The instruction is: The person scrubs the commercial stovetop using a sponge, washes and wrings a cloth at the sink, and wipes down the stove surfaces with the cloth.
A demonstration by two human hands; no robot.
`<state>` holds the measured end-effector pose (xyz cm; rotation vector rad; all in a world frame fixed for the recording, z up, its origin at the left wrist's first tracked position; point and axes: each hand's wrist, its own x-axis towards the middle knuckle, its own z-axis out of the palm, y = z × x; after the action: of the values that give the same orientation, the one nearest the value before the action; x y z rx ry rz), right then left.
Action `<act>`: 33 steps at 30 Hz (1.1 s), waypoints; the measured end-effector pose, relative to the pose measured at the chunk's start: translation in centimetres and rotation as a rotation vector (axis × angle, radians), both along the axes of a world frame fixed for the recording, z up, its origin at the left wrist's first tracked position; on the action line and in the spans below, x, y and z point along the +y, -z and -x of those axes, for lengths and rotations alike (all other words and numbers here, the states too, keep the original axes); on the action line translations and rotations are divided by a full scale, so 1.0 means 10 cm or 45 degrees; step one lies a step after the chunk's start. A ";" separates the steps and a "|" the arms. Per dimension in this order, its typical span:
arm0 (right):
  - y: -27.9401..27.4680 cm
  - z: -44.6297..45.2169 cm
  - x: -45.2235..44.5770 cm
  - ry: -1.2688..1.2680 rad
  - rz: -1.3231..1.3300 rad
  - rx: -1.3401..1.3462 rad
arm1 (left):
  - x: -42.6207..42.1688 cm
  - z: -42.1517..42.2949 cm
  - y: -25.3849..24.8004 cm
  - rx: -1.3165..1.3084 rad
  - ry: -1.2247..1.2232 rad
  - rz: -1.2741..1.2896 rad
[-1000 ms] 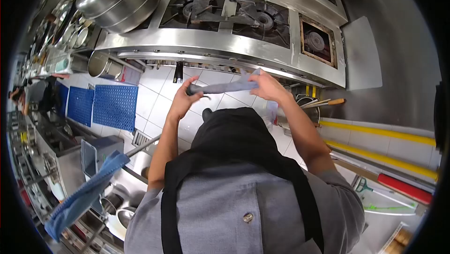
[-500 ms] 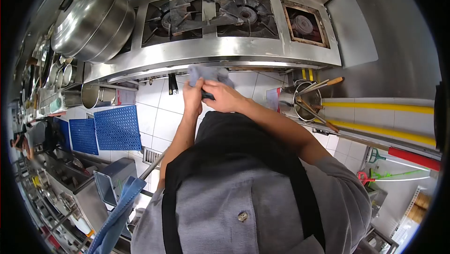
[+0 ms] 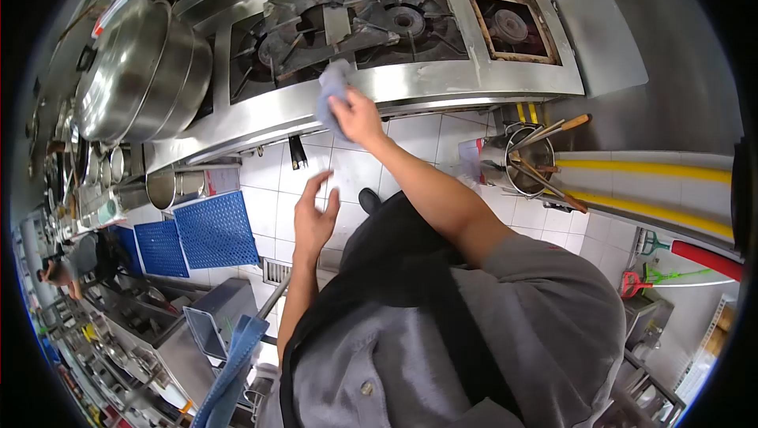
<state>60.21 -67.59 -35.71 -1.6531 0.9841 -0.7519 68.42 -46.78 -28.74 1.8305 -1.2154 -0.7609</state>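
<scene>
Cloth, grey-blue and bunched, is gripped in the right hand, whose fingers are curled closed around it in the head view; its far end is over the steel front edge of the gas stove, though contact cannot be told. The left hand, nearer the body and below the right, holds nothing, its fingers loosely parted and thumb spread. Beyond the hands and to their left stands a large lidded steel pot, its contents hidden. Left of the left hand, lower down, is an open steel stockpot; its inside cannot be made out. To the right hand's right, a steel bucket holds several long utensils with wooden handles. Down and left of the left hand sits a grey plastic bin.
</scene>
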 end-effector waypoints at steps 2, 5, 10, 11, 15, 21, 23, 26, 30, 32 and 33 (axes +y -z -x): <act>0.26 -0.22 -0.10 -0.046 0.462 0.379 | 0.23 -0.08 0.14 0.011 0.003 -0.178; 0.62 -0.35 -0.29 -0.334 0.874 0.984 | 0.33 -0.02 0.21 -0.011 0.137 -0.329; 0.78 0.05 -0.47 -0.427 0.952 0.871 | -0.04 0.31 0.23 0.139 0.245 -0.531; 0.76 0.20 -0.57 -0.389 0.929 0.865 | -0.16 0.35 0.23 0.154 0.251 -0.574; 0.75 1.59 -1.15 -0.307 0.916 1.042 | -0.66 0.51 0.28 0.131 0.319 -0.604; 0.69 3.40 -1.80 -0.021 0.868 1.310 | -1.59 0.88 0.39 0.098 0.525 -0.602; 0.68 3.91 -1.96 0.063 0.846 1.299 | -1.89 1.06 0.42 0.059 0.596 -0.587; 0.68 4.55 -2.17 0.217 0.827 1.301 | -2.27 1.35 0.33 0.048 0.697 -0.603; 0.71 5.26 -2.44 0.315 0.744 1.349 | -2.56 1.58 0.25 0.033 0.762 -0.662; 0.72 5.54 -2.55 0.374 0.755 1.377 | -2.62 1.65 0.26 0.032 0.781 -0.676; 0.72 5.63 -2.60 0.427 0.769 1.409 | -2.64 1.67 0.28 0.028 0.783 -0.678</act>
<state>3.95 -93.54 -42.87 -2.5475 1.9687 -0.2891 51.73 -73.14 -31.54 1.8403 -1.7060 -1.5629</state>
